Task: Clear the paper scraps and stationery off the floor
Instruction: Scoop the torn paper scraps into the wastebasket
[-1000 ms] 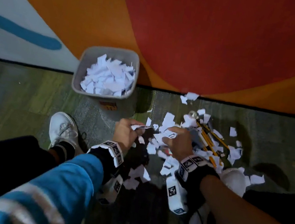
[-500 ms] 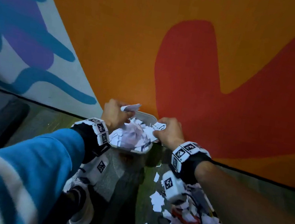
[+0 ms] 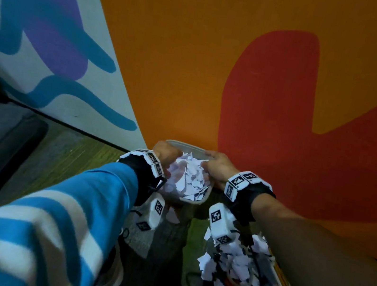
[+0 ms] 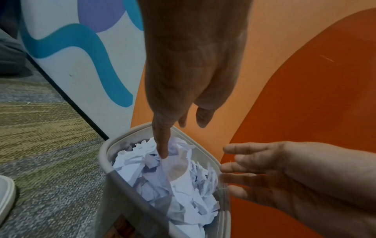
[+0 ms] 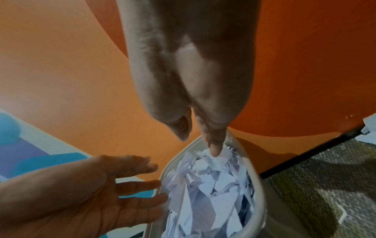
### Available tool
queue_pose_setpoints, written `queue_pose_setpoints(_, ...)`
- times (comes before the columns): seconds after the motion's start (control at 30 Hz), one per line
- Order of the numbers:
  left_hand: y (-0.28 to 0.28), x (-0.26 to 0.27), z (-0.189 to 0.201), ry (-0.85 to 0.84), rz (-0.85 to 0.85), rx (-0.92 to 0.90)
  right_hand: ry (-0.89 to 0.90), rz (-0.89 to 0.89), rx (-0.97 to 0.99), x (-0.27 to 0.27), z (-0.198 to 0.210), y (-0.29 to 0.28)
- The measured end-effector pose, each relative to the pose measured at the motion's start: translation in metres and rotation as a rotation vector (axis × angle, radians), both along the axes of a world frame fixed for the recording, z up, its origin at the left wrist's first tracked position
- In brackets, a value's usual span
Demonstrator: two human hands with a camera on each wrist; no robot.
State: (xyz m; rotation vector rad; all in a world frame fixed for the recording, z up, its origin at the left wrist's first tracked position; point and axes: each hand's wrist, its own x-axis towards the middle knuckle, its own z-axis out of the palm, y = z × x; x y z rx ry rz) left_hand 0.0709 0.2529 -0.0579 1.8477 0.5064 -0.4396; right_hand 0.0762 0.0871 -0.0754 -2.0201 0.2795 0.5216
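Crumpled white paper scraps (image 3: 186, 180) in rounded grey bin (image 4: 114, 175), both hands (image 3: 164, 153) (image 3: 218, 166) splayed, empty.

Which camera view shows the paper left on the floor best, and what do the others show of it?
The head view: the paper lies heaped under the right hand, beside the bin. The right wrist view catches only a scrap at its right edge. The left wrist view shows none.

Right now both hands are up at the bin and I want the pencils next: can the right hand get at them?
Probably yes. The right hand is open and holds nothing, and the pencils lie on the floor below its forearm. Paper scraps partly cover them, so it may have to dig.
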Motion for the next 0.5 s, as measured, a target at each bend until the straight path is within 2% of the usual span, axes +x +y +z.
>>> queue_pose_setpoints(0.1, 0.005, -0.004, -0.002, -0.048, -0.004, -0.008, -0.036, 0.011, -0.037, -0.004, 0.003, -0.013)
queue_pose_setpoints(0.27, -0.002, -0.017, 0.0, -0.134, -0.021, -0.065, -0.102, 0.059, 0.019, -0.021, 0.014, -0.036)
queue_pose_setpoints(0.4, -0.024, -0.037, 0.004, -0.151, -0.127, -0.108, -0.14, 0.127, 0.001, -0.043, 0.016, -0.058)
queue_pose_setpoints(0.5, -0.048, -0.058, -0.003, -0.137, -0.231, -0.112, -0.084, 0.138, -0.02, -0.064, 0.01, -0.081)
